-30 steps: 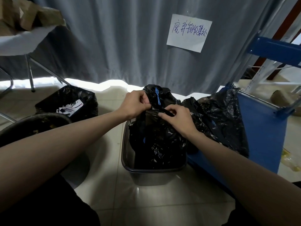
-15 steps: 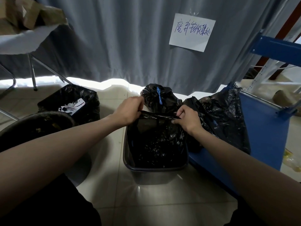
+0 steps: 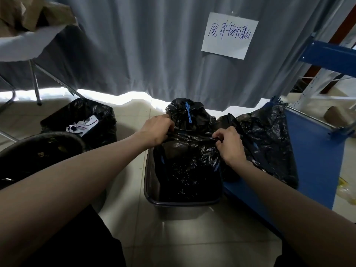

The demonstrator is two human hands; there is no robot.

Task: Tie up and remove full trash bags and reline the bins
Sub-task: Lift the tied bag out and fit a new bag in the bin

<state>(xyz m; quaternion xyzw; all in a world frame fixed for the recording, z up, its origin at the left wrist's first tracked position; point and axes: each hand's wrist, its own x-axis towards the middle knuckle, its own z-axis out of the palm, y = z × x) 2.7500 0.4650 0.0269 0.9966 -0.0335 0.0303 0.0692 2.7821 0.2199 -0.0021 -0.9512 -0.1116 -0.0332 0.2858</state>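
Note:
A dark rectangular bin [image 3: 154, 201] stands on the tiled floor in front of me with a black liner bag [image 3: 188, 166] hanging inside it. My left hand [image 3: 157, 130] pinches the bag's far rim at the left. My right hand [image 3: 229, 144] pinches the same rim at the right, stretching the mouth between them. Just behind the bin sits a tied black trash bag [image 3: 189, 117] closed with a blue drawstring.
Another black bag [image 3: 267, 143] slumps against a blue cart [image 3: 316, 160] on the right. At left stand a lined bin holding paper scraps [image 3: 81, 120] and a round dark bin [image 3: 40, 151]. A grey curtain with a paper sign [image 3: 229, 35] hangs behind.
My hands have moved apart and lower, spreading the liner's rim wide over the bin; one second ago they were close together at the bag's top.

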